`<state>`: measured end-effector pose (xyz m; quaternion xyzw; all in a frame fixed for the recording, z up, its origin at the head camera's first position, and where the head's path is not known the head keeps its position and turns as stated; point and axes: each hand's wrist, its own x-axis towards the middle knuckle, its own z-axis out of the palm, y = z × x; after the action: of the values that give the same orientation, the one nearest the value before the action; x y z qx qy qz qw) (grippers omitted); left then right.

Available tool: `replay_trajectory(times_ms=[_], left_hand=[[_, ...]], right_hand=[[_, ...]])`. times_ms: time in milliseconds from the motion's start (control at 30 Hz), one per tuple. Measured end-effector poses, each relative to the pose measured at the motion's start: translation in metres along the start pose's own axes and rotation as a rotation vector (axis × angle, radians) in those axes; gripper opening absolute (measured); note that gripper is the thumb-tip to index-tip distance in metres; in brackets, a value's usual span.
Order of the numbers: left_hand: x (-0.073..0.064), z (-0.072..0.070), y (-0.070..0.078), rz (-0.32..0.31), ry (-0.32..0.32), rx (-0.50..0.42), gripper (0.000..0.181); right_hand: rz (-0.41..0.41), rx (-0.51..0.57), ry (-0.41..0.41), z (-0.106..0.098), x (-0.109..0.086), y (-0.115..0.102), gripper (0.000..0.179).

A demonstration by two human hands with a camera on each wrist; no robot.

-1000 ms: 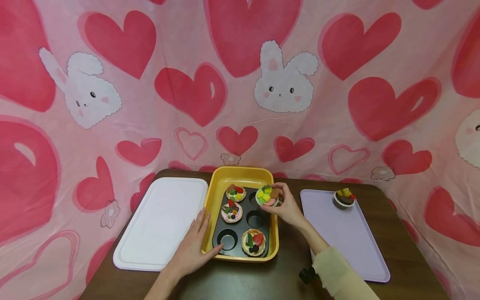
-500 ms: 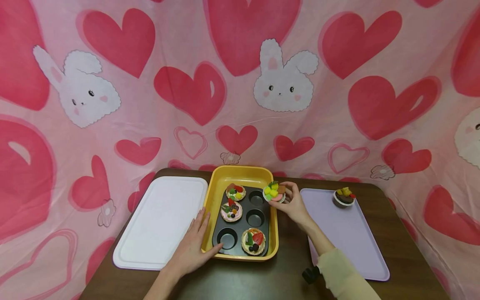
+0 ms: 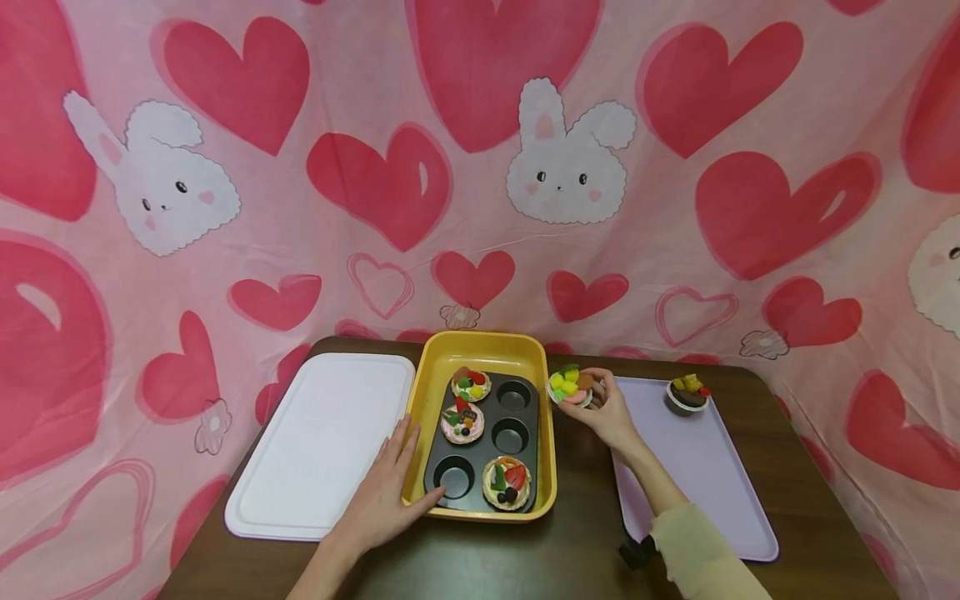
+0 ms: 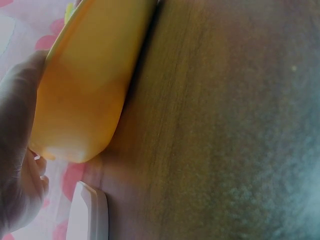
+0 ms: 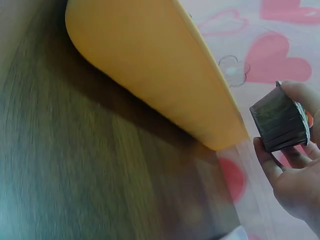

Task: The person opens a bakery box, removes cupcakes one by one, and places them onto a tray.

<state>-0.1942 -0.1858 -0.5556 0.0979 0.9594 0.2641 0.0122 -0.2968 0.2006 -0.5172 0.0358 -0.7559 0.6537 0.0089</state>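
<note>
My right hand (image 3: pixel 611 415) holds a cupcake (image 3: pixel 570 387) topped with yellow, green and pink pieces, between thumb and fingers, just right of the yellow bin. In the right wrist view the cupcake's dark ribbed cup (image 5: pixel 281 120) is pinched near its rim. My left hand (image 3: pixel 386 492) rests on the left front edge of the yellow bin (image 3: pixel 487 343), its fingers spread and the thumb reaching over the rim. Inside the bin lies a dark muffin pan (image 3: pixel 480 462). Fruit-topped tarts sit in it: two on the left (image 3: pixel 462 423) and one at the front right (image 3: pixel 507 483).
To the left lies a white tray (image 3: pixel 322 446). A lilac tray (image 3: pixel 693 483) on the right carries one dark cupcake (image 3: pixel 687 396) at its far right corner. All stand on a brown wooden table (image 3: pixel 480 558) before a heart-patterned cloth.
My right hand has lifted the cupcake from over the back right of the muffin pan and carried it right, past the bin's edge. The left hand stays in place.
</note>
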Motion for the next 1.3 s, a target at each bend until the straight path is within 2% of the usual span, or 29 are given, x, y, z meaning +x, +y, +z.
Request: replay_trajectory(times_ms=[367,833,1067,1300], left_hand=[[-0.001,0.001,0.001,-0.007,-0.002,0.005,0.114],[-0.002,0.003,0.001,-0.009,0.001,0.004,0.113],[0.001,0.0,0.001,0.0,-0.014,0.016,0.113],[0.001,-0.002,0.0,0.0,-0.022,0.002,0.114]], right_hand=[[0.004,-0.017,0.03,-0.033,-0.004,0.01,0.072],[0.056,-0.043,0.058,-0.065,-0.003,0.025,0.075],[0.018,-0.063,0.114,-0.074,0.004,0.033,0.073],[0.004,-0.048,0.172,-0.076,0.009,0.042,0.067]])
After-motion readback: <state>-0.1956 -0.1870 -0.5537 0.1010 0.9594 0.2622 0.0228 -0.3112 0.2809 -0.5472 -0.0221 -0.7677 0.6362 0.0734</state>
